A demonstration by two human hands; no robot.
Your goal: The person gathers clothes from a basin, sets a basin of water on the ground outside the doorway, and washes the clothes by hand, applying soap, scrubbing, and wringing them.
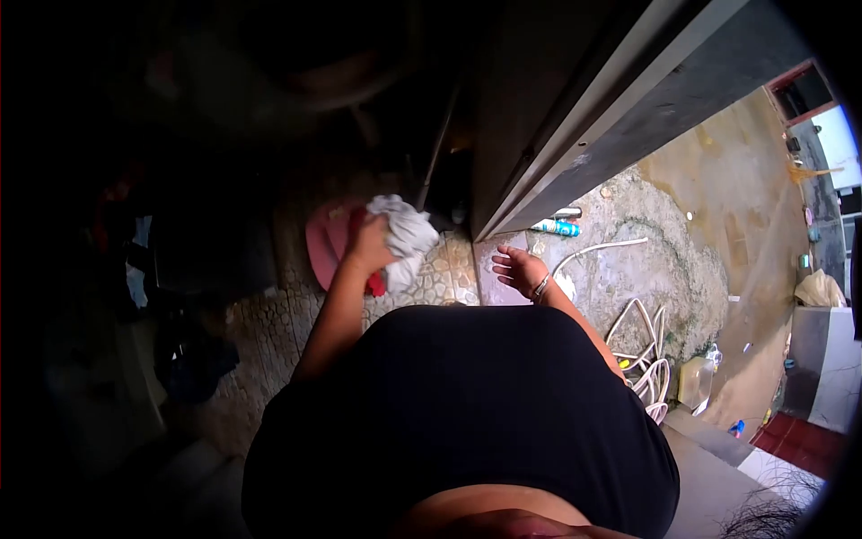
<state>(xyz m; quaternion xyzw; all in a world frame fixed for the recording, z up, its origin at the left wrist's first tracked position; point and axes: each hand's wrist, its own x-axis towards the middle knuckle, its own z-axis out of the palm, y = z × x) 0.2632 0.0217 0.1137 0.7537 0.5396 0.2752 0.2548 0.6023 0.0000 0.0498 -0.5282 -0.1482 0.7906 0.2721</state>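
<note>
My left hand (369,241) is closed on a bunched white cloth (409,238). A red cloth (375,284) shows just below that hand; whether it is gripped too, I cannot tell. Behind them a pink basin (321,247) rests on the stone-patterned floor (449,274), partly covered by the hand and cloths. Off to the right, my right hand (521,272) is held out over the doorway sill with its fingers apart and nothing in it. A bracelet (540,287) circles that wrist.
A door frame (575,135) rises beside the right hand. Outside lie a blue can-like container (557,228), a pale hose (660,359) in loose coils and a yellowish container (695,382) on wet ground. The room's left side is very dark, with a dim dark bag-like shape (193,355).
</note>
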